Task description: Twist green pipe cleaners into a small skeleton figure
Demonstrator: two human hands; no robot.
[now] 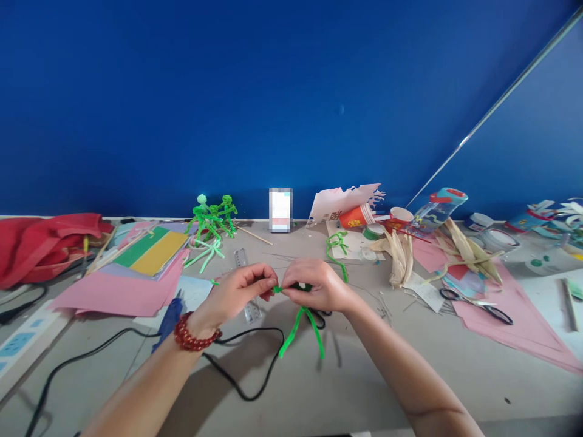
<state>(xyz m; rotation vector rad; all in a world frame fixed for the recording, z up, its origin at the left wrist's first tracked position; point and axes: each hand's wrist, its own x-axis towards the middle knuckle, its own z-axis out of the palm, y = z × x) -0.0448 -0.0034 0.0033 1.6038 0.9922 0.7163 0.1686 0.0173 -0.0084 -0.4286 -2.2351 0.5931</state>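
Over the middle of the table, both hands are closed on one bright green pipe cleaner piece (291, 333). My left hand (243, 290), with red beads round the wrist, pinches a short green end between thumb and fingertips. Close beside it, my right hand (319, 285) grips the same piece with bent fingers, hiding most of its middle. Two green strands hang down below the right hand, spread apart like legs. Behind my left hand lies a clear ruler (252, 312), partly covered. Other green pipe cleaner figures (212, 216) stand by the wall, and a smaller one (337, 244) lies to the right.
A black cable (246, 397) loops across the front. Left are a blue glue gun (170, 321), pink paper (122, 291), a power strip (27, 340) and red cloth (50, 249). Right are scissors (478, 303), dried husks (401, 258) and a red paper cup (357, 216). A blurred white rectangle (280, 209) stands at the back.
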